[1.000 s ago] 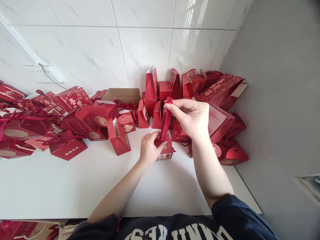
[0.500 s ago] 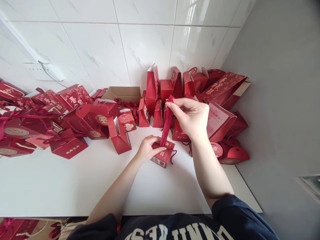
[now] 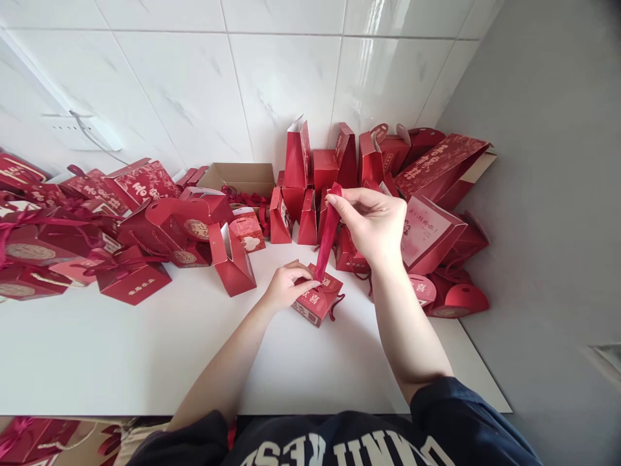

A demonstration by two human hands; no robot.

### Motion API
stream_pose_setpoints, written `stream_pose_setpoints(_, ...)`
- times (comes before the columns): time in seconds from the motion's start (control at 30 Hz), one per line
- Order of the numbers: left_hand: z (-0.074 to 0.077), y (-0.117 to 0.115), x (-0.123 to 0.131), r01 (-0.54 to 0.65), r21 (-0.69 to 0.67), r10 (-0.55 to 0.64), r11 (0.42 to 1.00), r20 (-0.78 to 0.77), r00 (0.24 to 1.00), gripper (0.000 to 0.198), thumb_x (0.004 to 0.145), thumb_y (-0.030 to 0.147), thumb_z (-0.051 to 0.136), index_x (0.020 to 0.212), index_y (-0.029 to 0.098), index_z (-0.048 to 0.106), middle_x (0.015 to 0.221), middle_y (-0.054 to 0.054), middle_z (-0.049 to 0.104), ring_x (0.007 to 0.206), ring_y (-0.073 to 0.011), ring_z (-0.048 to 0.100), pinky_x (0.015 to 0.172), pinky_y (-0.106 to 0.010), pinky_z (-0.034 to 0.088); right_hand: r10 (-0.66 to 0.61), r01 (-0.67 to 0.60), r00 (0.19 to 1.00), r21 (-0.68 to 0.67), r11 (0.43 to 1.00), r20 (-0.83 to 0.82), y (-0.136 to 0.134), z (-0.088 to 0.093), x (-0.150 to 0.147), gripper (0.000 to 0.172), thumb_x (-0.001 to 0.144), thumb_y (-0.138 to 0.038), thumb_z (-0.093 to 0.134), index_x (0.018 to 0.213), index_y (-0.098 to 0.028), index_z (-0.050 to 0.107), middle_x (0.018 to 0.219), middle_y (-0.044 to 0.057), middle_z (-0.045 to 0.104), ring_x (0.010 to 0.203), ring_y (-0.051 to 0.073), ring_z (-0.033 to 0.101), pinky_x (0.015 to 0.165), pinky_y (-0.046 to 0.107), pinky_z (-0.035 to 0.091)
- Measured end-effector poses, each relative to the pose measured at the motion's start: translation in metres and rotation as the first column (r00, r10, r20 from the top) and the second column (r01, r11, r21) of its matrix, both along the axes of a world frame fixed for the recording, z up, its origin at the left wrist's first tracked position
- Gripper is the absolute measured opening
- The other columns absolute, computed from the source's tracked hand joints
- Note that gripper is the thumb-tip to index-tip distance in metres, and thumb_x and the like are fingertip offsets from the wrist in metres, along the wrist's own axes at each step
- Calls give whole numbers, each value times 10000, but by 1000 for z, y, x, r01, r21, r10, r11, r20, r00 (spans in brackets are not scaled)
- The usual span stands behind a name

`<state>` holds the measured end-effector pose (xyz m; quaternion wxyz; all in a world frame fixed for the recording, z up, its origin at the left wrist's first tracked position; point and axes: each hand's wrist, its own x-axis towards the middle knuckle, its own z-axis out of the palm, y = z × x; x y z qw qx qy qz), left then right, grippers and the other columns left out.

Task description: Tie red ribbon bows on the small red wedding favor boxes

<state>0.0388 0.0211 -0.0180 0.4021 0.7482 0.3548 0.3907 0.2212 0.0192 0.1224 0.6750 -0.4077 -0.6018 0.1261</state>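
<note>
A small red box point(image 3: 315, 312) printed with pale characters rests on the white table point(image 3: 145, 362), in front of the open cardboard box point(image 3: 235, 172) and off to its right, well apart from it. From the top of the small box a dark red ribbon point(image 3: 327, 241) runs upward, drawn out nearly straight. The person's right hand point(image 3: 374, 223), farther right of the cardboard box, pinches the ribbon's upper end between thumb and forefinger, the other fingers curled in. The left hand point(image 3: 285, 288), forward and right of the cardboard box, lies at the small box's top, its thumb and forefinger close together by the ribbon's foot; whether they pinch the ribbon or only press the box, one cannot tell. A red cord point(image 3: 336, 307) loops from the small box's side facing away from the left hand. Crumpled red ribbons point(image 3: 250, 199) lie at the cardboard box's front. Just before it and slightly right stands a red box with a white cloud shape point(image 3: 247, 233), and nearer the person, an open-topped red box point(image 3: 236, 265). Left of the cardboard box sits a bow-tied red box point(image 3: 134, 283) among others; well to its right, a box bearing a pink panel point(image 3: 429, 236) leans tilted, and behind it rises the tiled wall point(image 3: 286, 90)
</note>
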Motion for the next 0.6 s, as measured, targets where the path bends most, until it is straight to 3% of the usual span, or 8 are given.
stream_pose_setpoints(0.1,0,0,-1,18,10,-17,1000,-29,999,200,792,357,737,723,170,720,796,-54,702,813,-181,630,897,-361,480,4,-3,1000,-37,999,23,19,-12,4,245,836,-420,707,873,-185,765,806,22,752,733,186,694,683,305,553)
stream_pose_setpoints(0.2,2,-2,-3,45,-42,-46,998,-19,999,201,789,371,737,770,172,736,839,-64,697,853,-192,634,857,-345,497,107,-70,982,-222,972,156,37,-30,10,239,865,-370,670,976,-170,740,865,47,749,794,209,701,770,348,557)
stream_pose_setpoints(0.27,2,-2,-5,69,-82,-71,994,-24,997,215,781,382,742,768,168,736,863,-64,682,847,-186,634,831,-329,501,167,-57,938,-342,938,304,39,-43,11,405,859,-312,672,1242,-188,625,1109,96,708,935,239,689,873,400,531)
stream_pose_setpoints(0.33,2,-1,-8,90,-117,-96,989,-42,995,227,774,392,747,757,166,733,868,-56,669,820,-171,633,816,-316,499,186,-32,885,-344,938,427,30,-54,12,481,884,-294,634,1344,-202,527,1308,134,597,1045,256,647,901,408,505)
stream_pose_setpoints(0.37,2,0,-10,98,-129,-105,987,-44,994,230,772,394,749,755,165,731,867,-52,665,814,-167,632,813,-312,498,190,-32,871,-334,942,452,22,-59,11,414,918,-291,584,1319,-202,535,1299,130,593,1023,242,646,864,380,509)
stream_pose_setpoints(0.43,0,2,-13,116,-150,-123,982,-34,992,224,769,386,751,759,163,730,870,-50,664,829,-169,635,820,-308,496,173,2,868,-350,937,466,3,-69,12,213,975,-309,489,1088,-197,631,1030,82,678,826,202,651,721,320,493)
stream_pose_setpoints(0.5,0,4,-15,134,-158,-138,978,-16,990,206,769,368,752,759,163,728,883,-51,666,869,-177,638,846,-309,493,204,19,841,-404,915,501,-13,-79,14,308,995,-361,454,801,-202,634,748,32,643,665,178,597,635,301,437)
stream_pose_setpoints(0.6,1,8,-15,158,-158,-162,975,-15,987,189,776,353,746,760,166,728,877,-48,662,871,-176,633,849,-309,490,320,-66,834,-493,867,450,-29,-98,16,419,990,-414,469,657,-200,607,678,17,592,634,163,562,639,295,413)
